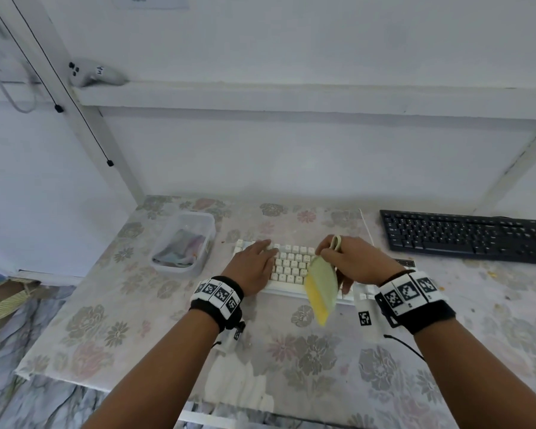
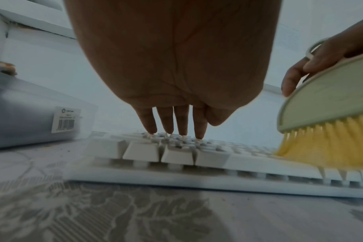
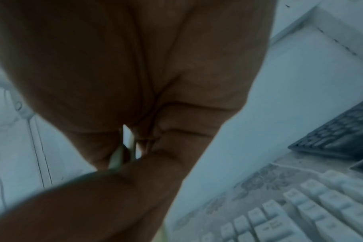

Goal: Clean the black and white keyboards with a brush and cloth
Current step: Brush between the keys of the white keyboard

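Two hands on white keyboard, right hand with brush.

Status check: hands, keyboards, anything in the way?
Left hand flat on white keyboard. Right hand grips brush over it. Black keyboard untouched, nothing blocking.

A pale, whitewashed wall stood behind a white-painted metal frame with slanted struts. The floral-patterned, faded table covering lay below, and marbled grey floor showed at left, in soft daylight.
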